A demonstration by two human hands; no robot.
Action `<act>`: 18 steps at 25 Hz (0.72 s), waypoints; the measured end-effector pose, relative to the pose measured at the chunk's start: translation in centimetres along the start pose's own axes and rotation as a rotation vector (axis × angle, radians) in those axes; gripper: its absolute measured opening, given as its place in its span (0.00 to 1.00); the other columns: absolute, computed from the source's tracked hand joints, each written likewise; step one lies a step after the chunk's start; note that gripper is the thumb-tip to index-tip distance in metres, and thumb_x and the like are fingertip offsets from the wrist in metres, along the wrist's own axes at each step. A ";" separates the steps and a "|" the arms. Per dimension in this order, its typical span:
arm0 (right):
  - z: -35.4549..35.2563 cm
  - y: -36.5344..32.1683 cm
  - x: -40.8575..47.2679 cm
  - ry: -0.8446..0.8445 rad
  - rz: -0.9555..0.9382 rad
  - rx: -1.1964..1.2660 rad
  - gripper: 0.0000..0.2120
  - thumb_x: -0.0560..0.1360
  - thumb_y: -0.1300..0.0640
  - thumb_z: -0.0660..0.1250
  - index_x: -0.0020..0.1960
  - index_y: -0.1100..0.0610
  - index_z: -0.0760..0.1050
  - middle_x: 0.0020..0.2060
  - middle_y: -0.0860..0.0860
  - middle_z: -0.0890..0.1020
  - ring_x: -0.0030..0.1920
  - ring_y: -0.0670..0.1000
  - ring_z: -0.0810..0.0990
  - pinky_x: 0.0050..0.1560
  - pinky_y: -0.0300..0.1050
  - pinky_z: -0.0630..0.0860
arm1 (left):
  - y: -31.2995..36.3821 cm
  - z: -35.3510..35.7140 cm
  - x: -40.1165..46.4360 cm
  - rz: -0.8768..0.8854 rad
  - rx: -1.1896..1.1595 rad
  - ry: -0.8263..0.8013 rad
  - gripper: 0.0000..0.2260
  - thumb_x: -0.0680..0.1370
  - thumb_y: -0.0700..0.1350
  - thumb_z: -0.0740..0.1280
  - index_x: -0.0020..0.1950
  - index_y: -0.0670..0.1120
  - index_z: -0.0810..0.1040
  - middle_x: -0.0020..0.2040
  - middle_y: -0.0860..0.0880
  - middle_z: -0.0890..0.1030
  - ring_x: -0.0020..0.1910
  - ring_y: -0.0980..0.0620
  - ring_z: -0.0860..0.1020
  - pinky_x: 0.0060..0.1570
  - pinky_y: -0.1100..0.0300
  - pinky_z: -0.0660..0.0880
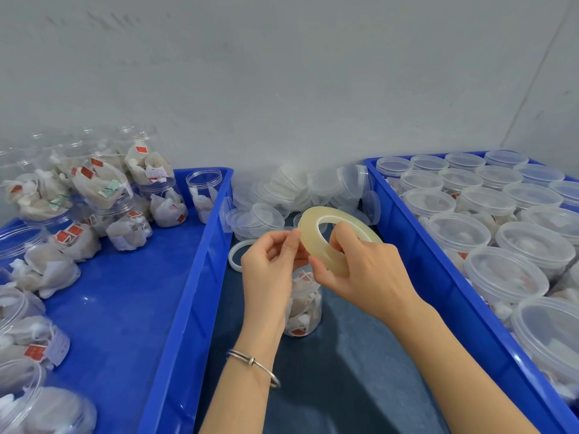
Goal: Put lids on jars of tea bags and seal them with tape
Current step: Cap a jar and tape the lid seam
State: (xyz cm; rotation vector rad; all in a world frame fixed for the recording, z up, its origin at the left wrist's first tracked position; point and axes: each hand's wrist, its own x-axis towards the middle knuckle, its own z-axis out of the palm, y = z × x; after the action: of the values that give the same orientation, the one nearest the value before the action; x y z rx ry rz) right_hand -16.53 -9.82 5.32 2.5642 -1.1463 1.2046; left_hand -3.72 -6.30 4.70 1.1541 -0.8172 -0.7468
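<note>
**Finding the tape end before sealing the jar**

The right hand (360, 267) holds the tape roll (332, 236) tilted above the tabletop (344, 371), fingers curled through the core and thumb on the outer face. The left hand (269, 261) pinches at the roll's left edge with thumb and fingertips, seemingly picking for the loose end; whether a strip is already lifted is too fine to tell.

Directly below the hands stands a jar (302, 308) of tea bags, between the two blue bins. Its top is hidden by the hands, so whether a lid sits on it cannot be seen. Loose lids (269, 214) lie heaped at the far side, and a white ring (238, 255) lies just left of the jar.

To do this well, the right hand's grip should keep the roll steady while the left nail scrapes the edge until the end peels. Pull off only a short tail, keeping it flat and off the fingers so it does not fold on itself. Then bring it down to the seam where lid meets jar.

The left bin (194, 277) holds open jars; the right bin (438, 277) holds lidded ones.
</note>
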 end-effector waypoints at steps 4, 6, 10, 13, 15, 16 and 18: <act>0.1 -0.1 0.0 0.031 -0.029 -0.046 0.21 0.72 0.41 0.58 0.38 0.60 0.72 0.24 0.43 0.64 0.21 0.47 0.59 0.18 0.41 0.60 | -0.2 0.2 -0.1 0.003 0.002 0.035 0.04 0.78 0.42 0.67 0.44 0.44 0.79 0.35 0.52 0.84 0.36 0.56 0.83 0.36 0.66 0.78; 0.2 -0.1 0.1 0.031 -0.040 -0.059 0.21 0.72 0.41 0.58 0.37 0.60 0.71 0.23 0.43 0.64 0.21 0.46 0.58 0.18 0.39 0.59 | -0.4 0.3 -0.1 -0.014 0.010 0.032 0.06 0.79 0.42 0.65 0.43 0.45 0.78 0.34 0.54 0.83 0.35 0.57 0.82 0.36 0.65 0.78; 0.3 0.1 0.0 0.021 -0.055 -0.075 0.20 0.71 0.42 0.59 0.36 0.60 0.71 0.20 0.45 0.66 0.21 0.45 0.57 0.22 0.31 0.49 | -0.5 0.6 0.1 -0.006 0.086 0.011 0.07 0.81 0.44 0.62 0.44 0.46 0.77 0.34 0.56 0.82 0.36 0.58 0.81 0.39 0.62 0.79; 0.4 0.1 0.0 0.024 -0.032 -0.088 0.20 0.71 0.41 0.58 0.36 0.59 0.71 0.22 0.43 0.61 0.21 0.45 0.56 0.22 0.31 0.49 | -0.5 0.4 0.2 0.000 0.022 0.002 0.04 0.79 0.43 0.65 0.45 0.45 0.77 0.36 0.54 0.83 0.35 0.58 0.82 0.35 0.66 0.78; 0.4 0.0 0.1 0.032 -0.028 -0.090 0.20 0.70 0.41 0.58 0.36 0.59 0.71 0.23 0.42 0.60 0.21 0.45 0.56 0.21 0.32 0.51 | -0.4 0.3 0.0 -0.001 -0.049 0.022 0.02 0.77 0.42 0.68 0.46 0.44 0.79 0.37 0.52 0.84 0.36 0.56 0.83 0.34 0.68 0.77; 0.4 0.0 0.1 0.037 -0.029 -0.091 0.20 0.70 0.41 0.58 0.36 0.59 0.71 0.22 0.42 0.61 0.21 0.44 0.56 0.21 0.32 0.51 | -0.4 0.2 -0.1 0.011 -0.065 0.035 0.01 0.76 0.41 0.70 0.46 0.45 0.80 0.38 0.51 0.85 0.37 0.56 0.83 0.35 0.68 0.77; 0.4 -0.1 0.2 0.057 -0.028 -0.091 0.19 0.70 0.42 0.59 0.36 0.59 0.70 0.21 0.43 0.62 0.21 0.45 0.55 0.22 0.31 0.49 | -0.6 0.1 -0.4 0.049 -0.073 0.060 0.02 0.75 0.40 0.71 0.44 0.46 0.82 0.39 0.50 0.85 0.39 0.54 0.84 0.36 0.68 0.77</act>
State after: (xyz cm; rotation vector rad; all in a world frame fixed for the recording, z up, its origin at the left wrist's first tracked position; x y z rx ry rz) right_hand -16.14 -10.06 5.20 2.4555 -1.1231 1.1824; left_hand -4.07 -6.18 4.13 1.0828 -0.7591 -0.6933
